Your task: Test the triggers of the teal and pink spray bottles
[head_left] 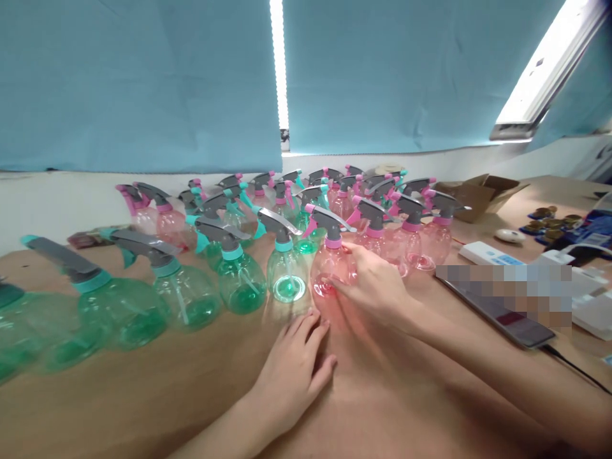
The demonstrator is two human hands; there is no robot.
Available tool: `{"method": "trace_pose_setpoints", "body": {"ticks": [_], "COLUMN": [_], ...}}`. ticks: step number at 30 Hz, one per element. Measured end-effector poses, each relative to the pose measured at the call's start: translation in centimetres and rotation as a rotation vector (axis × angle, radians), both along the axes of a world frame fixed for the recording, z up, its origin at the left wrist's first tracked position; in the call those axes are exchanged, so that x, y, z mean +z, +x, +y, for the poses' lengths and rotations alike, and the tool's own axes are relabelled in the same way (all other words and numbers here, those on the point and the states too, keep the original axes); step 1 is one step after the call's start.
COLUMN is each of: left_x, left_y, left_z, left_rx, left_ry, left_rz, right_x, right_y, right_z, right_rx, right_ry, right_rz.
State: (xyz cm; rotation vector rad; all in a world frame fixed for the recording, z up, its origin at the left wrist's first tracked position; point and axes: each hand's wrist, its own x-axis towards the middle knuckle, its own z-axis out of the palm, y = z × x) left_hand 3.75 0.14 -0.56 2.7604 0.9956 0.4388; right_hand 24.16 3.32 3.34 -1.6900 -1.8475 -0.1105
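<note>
Table (143, 395): wooden, with a bare stretch at 6 o'clock where both forearms lie.
Green bottles (189, 296): crowded from 9 to 11 o'clock, standing close together with grey triggers.
Pink bottles (411, 242): packed from 12 to 2 o'clock, touching or nearly touching.
Tablet (497, 312): a dark slab at 3 o'clock, near the right forearm.
Right hand (377, 287): curled round the belly of the bottle from its 4 o'clock side and gripping it, fingers across the front.
Left hand (291, 373): open, palm down on the table and holding nothing, at the bottle's 6 o'clock with fingertips near its base.
Bottle (329, 271): pink and upright, mid-table at the front of the pink cluster. One green neighbour (287, 274) stands just beside it at 9 o'clock.
Trigger (329, 220): grey, on top of the bottle, free of the hand.
Doing it well: I judge a low grip on the belly the steadiest. Keep the bottle upright and move it toward 6 o'clock, where the table is bare. A sideways swing would likely knock the green neighbour or the pink ones behind.
</note>
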Motion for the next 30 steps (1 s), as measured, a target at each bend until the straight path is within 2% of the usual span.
{"method": "trace_pose_setpoints", "body": {"ticks": [7, 30], "left_x": [0.1, 0.2], "left_y": [0.0, 0.0], "left_z": [0.0, 0.0], "left_rx": [0.0, 0.004], "left_ry": [-0.001, -0.005], "left_rz": [0.006, -0.018], "right_x": [0.1, 0.1], "right_y": [-0.4, -0.2], "right_z": [1.1, 0.8], "right_rx": [-0.072, -0.097], "right_ry": [-0.03, -0.062], "right_rz": [-0.106, -0.05]}}
